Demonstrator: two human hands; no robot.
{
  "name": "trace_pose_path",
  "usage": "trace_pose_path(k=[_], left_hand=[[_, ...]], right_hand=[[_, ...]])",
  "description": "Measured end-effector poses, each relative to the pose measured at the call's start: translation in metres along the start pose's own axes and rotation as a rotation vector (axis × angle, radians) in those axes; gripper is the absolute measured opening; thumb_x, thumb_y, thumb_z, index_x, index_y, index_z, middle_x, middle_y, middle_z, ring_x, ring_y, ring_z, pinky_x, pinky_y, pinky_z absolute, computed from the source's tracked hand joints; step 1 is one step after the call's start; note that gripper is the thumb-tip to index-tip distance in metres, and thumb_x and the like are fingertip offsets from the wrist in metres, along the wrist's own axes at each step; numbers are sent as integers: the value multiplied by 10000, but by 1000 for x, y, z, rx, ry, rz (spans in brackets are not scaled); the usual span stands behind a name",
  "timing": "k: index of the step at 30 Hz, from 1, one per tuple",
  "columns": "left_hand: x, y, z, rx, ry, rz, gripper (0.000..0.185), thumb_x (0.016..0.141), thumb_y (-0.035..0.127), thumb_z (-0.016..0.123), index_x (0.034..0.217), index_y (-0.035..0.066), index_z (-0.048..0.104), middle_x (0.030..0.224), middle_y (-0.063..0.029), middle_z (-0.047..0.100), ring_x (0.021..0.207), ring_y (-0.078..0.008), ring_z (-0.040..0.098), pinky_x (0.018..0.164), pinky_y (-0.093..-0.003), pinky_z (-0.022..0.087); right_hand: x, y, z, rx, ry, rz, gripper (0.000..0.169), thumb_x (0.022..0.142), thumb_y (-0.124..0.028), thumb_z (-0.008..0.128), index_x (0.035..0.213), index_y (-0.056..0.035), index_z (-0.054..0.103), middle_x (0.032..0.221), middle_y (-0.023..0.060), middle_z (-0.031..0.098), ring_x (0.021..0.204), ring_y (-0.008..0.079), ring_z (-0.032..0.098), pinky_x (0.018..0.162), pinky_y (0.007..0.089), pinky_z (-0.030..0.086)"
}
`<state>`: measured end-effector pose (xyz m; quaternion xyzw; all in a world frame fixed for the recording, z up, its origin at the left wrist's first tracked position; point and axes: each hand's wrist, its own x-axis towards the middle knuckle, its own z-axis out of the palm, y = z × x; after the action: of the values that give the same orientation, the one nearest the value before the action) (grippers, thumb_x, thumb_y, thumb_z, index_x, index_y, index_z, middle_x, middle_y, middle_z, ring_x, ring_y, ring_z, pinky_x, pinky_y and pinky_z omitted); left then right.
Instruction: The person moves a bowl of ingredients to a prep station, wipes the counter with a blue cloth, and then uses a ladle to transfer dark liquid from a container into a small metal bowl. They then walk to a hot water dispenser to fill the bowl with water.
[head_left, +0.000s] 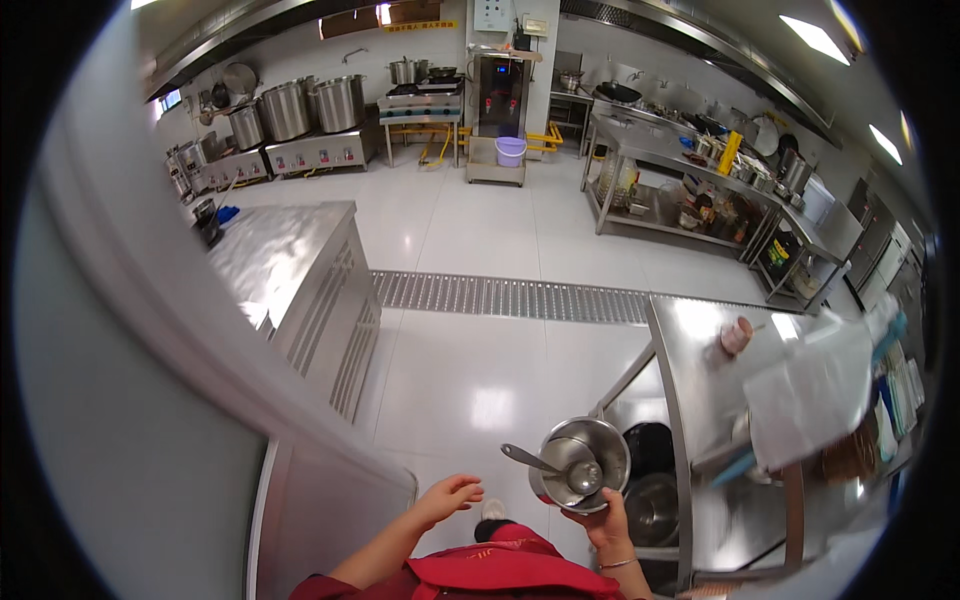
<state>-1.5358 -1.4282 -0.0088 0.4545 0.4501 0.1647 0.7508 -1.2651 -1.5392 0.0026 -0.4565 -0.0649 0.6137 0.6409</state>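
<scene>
My right hand (602, 519) grips the near rim of a round stainless steel pot (553, 491), its thumb at the edge. Inside the pot lies a metal ladle (584, 477), its grey handle sticking out over the left rim. My left hand (452, 498) is held in the air to the left of the pot, holding nothing, with its fingers a little apart. Below the hands show my red apron (487, 574) and one light shoe (493, 510) on the pale floor.
A steel counter (690, 360) with a pink cup (736, 336) stands on the right, pots on its lower shelf. At left are a steel cabinet (330, 300) and a large pale panel (150, 420). A floor drain grate (510, 298) crosses ahead; stoves with stockpots (339, 103) line the back.
</scene>
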Motion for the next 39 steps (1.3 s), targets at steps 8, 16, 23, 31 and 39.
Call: trace_pose_path(k=[8, 16, 23, 31, 39], left_hand=[[136, 115, -107, -194, 279, 113, 307, 866, 203, 449, 1118, 28, 444, 1031, -106, 553, 946, -178, 544, 780, -294, 451], [307, 238, -238, -202, 291, 166, 295, 858, 178, 452, 1096, 4, 453, 1003, -100, 558, 924, -166, 550, 761, -269, 448], [436, 351, -329, -107, 219, 133, 296, 860, 185, 452, 1100, 13, 461, 1008, -100, 556, 923, -170, 551, 758, -274, 456], [612, 448, -438, 156, 117, 47, 320, 842, 203, 485, 1098, 10, 480, 979, -81, 568, 904, -144, 553, 738, -255, 438], [712, 545, -577, -30, 414, 9, 315, 838, 184, 485, 1096, 4, 469, 963, -80, 577, 887, -149, 565, 716, -249, 454]], right_hand=[[198, -63, 141, -24, -167, 123, 480, 746, -274, 502, 1150, -35, 406, 1093, 128, 491, 969, 275, 510, 767, 491, 459], [396, -92, 259, -54, -248, 206, 520, 751, -293, 514, 1193, -60, 370, 1110, 129, 487, 1003, 286, 492, 793, 508, 438], [537, -143, 316, -21, -19, 88, 448, 752, -287, 523, 1120, -49, 430, 1049, 139, 512, 961, 301, 511, 758, 550, 443], [740, -196, 357, 20, 79, -46, 438, 759, -265, 518, 1122, -49, 401, 1098, 146, 442, 999, 322, 464, 752, 584, 426], [993, -253, 503, 101, -20, 50, 376, 779, -189, 507, 1095, -20, 392, 1072, 151, 421, 982, 321, 453, 741, 554, 460]])
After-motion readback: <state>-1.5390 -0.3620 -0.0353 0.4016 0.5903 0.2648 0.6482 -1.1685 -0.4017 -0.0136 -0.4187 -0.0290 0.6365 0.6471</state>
